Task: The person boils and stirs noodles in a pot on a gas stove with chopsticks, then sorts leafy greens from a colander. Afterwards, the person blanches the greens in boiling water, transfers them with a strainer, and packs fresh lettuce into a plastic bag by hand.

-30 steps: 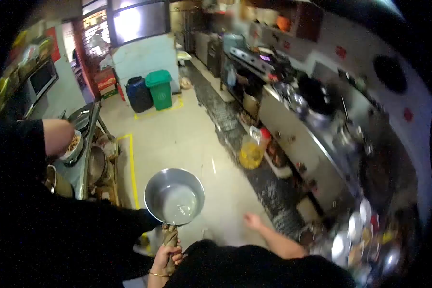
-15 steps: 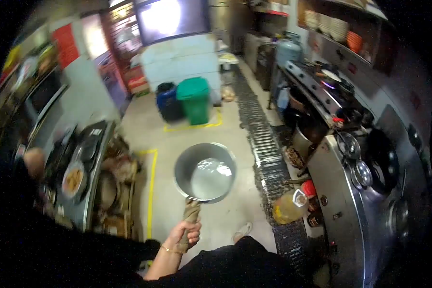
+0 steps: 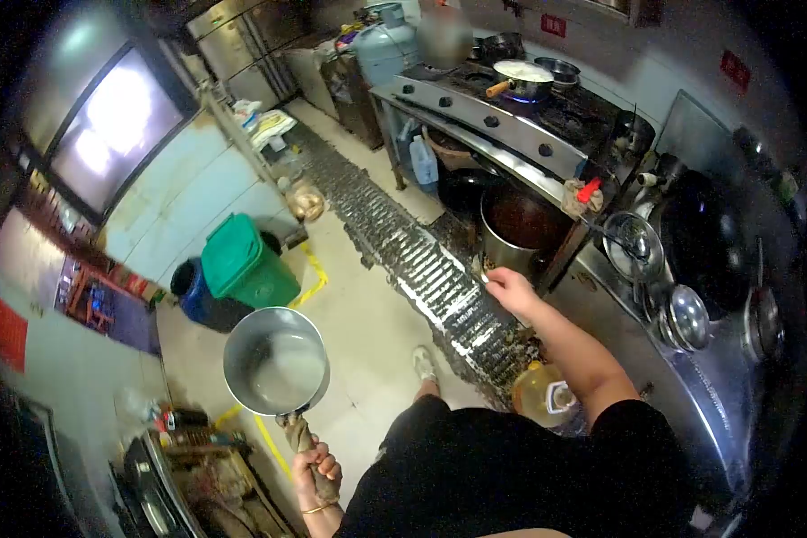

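**Deep round grey metal pot (image 3: 276, 363) in my left hand (image 3: 318, 471)**

In my head view, I have that hand closed around the pot's long handle, wrapped in brown cloth (image 3: 297, 437). The pot is in front of me above the pale floor (image 3: 367, 359), its open mouth showing me the inside.

My right hand (image 3: 511, 291) reaches over the dark metal floor grating (image 3: 426, 269), near a tall silver steel stockpot (image 3: 504, 251) beneath the long steel stove (image 3: 511, 125). Its fingers are curled; I cannot tell whether they hold anything.

On the stove, a dark wooden-handled pan (image 3: 535, 88) sits over a blue flame. A yellowish clear plastic jug (image 3: 530, 394) is beside my right forearm.
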`<state>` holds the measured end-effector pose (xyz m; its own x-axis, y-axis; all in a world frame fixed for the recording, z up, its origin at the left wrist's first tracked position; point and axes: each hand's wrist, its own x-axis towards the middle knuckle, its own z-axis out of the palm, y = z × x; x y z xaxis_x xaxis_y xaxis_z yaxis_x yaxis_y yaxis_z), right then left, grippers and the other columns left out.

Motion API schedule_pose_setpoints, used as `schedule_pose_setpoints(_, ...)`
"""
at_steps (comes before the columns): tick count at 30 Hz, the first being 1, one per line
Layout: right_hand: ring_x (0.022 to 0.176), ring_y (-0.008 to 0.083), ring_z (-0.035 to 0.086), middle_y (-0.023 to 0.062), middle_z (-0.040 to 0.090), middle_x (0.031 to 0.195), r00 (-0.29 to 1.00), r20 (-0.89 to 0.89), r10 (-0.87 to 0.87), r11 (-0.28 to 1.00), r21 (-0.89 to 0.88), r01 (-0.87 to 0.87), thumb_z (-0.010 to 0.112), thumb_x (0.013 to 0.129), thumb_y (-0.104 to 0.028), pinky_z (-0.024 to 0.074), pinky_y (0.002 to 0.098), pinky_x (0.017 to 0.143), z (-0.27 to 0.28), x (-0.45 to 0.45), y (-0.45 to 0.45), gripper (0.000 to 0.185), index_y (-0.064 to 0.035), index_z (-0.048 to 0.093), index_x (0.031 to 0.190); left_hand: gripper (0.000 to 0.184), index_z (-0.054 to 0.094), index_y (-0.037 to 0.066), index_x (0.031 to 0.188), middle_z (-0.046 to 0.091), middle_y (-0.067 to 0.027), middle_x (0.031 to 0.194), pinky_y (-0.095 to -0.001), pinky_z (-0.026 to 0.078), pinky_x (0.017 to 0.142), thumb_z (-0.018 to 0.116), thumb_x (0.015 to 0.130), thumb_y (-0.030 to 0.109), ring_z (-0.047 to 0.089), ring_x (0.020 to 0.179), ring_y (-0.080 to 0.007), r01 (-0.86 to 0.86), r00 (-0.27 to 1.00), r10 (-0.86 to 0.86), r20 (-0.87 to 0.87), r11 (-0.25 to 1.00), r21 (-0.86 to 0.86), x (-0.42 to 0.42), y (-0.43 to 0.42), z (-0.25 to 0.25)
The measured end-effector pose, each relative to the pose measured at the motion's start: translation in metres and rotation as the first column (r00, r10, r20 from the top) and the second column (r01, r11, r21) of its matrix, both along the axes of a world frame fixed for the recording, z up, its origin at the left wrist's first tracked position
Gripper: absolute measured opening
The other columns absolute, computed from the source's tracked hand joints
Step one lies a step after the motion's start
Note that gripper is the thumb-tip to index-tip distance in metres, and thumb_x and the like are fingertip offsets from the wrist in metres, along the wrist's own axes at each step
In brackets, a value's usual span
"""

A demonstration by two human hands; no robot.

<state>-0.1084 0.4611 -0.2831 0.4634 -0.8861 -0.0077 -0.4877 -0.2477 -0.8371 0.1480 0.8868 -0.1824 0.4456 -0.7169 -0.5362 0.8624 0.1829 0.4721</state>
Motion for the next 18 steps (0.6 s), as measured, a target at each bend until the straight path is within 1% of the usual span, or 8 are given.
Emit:
schedule_pose_setpoints(3,0.093,0.0225,0.060,0.0150,0.063,0.102,0.997,0.077,0.026,0.974,0.222,-0.043,0.058,0.085,-0.025,0.0474,0.0346,0.083,-0.025,0.064,-0.051,0.034,-0.0029,0.058,0.111,0.024,0.046,0.007,0.098,0.039,-0.0008,0.062,-0.0272,0.034,0.035,0.048,0.074,0.006,0.034,0.039,-0.0113,0.084,0.996,-0.085,0.017,0.996,0.031,0.070,-0.090,-0.007)
schedule_pose_setpoints(5,0.092,0.0202,0.060,0.0142,0.063,0.102,0.973,-0.076,0.218,0.929,0.320,-0.183,0.060,0.084,-0.029,0.0475,0.0339,0.082,-0.023,0.086,-0.081,0.038,-0.0036,0.057,0.112,0.024,0.046,0.006,0.098,0.040,-0.0014,0.063,-0.0272,0.035,0.034,0.049,0.074,0.007,0.034,0.039,-0.0113,0.149,0.989,-0.149,-0.021,0.989,-0.013,0.115,-0.165,-0.001)
schedule_pose_setpoints(8,0.089,0.0209,0.060,0.0133,0.063,0.100,0.960,-0.051,0.275,0.898,0.370,-0.238,0.064,0.080,-0.034,0.0479,0.0339,0.079,0.005,0.091,-0.123,0.047,-0.0035,0.057,0.114,0.026,0.046,0.006,0.099,0.040,-0.0020,0.062,-0.0259,0.035,0.033,0.048,0.073,0.006,0.034,0.038,-0.0109,0.299,0.953,-0.302,-0.029,0.951,-0.077,0.168,-0.283,0.018)
schedule_pose_setpoints(11,0.085,0.0177,0.060,0.0116,0.064,0.095,0.997,0.004,-0.076,0.957,0.281,0.072,0.064,0.080,-0.025,0.0484,0.0311,0.076,0.014,0.077,-0.162,0.039,-0.0032,0.058,0.112,0.027,0.045,0.006,0.099,0.039,-0.0024,0.061,-0.0251,0.034,0.032,0.048,0.072,0.006,0.032,0.037,-0.0104,0.469,0.880,-0.475,-0.018,0.874,-0.127,0.206,-0.401,0.032)
schedule_pose_setpoints(12,0.083,0.0148,0.059,0.0091,0.064,0.093,0.981,0.055,-0.186,0.898,0.416,0.147,0.065,0.080,-0.022,0.0483,0.0289,0.074,0.032,0.073,-0.172,0.037,-0.0027,0.058,0.112,0.028,0.044,0.005,0.100,0.037,-0.0022,0.061,-0.0252,0.033,0.031,0.048,0.073,0.006,0.032,0.037,-0.0098,0.526,0.849,-0.529,0.020,0.840,-0.134,0.214,-0.434,0.042)
schedule_pose_setpoints(15,0.076,0.0125,0.058,0.0055,0.063,0.087,0.929,0.180,-0.325,0.911,0.324,0.256,0.063,0.081,-0.018,0.0480,0.0272,0.070,0.008,0.045,-0.236,0.033,-0.0009,0.059,0.109,0.028,0.042,0.004,0.102,0.035,-0.0014,0.061,-0.0247,0.031,0.032,0.045,0.074,0.006,0.031,0.037,-0.0091,0.553,0.804,-0.593,-0.045,0.773,-0.310,0.211,-0.545,0.052)
schedule_pose_setpoints(17,0.076,0.0115,0.058,0.0057,0.063,0.088,0.883,0.206,-0.422,0.874,0.351,0.336,0.061,0.083,-0.014,0.0481,0.0265,0.068,0.028,0.039,-0.284,0.029,-0.0008,0.058,0.108,0.028,0.041,0.004,0.103,0.035,-0.0010,0.061,-0.0240,0.031,0.033,0.044,0.075,0.005,0.031,0.037,-0.0087,0.550,0.770,-0.632,-0.084,0.725,-0.415,0.200,-0.610,0.056)
schedule_pose_setpoints(18,0.076,0.0120,0.059,0.0060,0.063,0.089,0.777,0.366,-0.512,0.823,0.468,0.322,0.060,0.084,-0.014,0.0489,0.0270,0.067,0.028,0.037,-0.310,0.026,-0.0013,0.057,0.107,0.030,0.041,0.003,0.105,0.035,-0.0005,0.061,-0.0237,0.031,0.034,0.044,0.076,0.006,0.032,0.038,-0.0084,0.574,0.754,-0.654,-0.054,0.697,-0.429,0.198,-0.640,0.054)
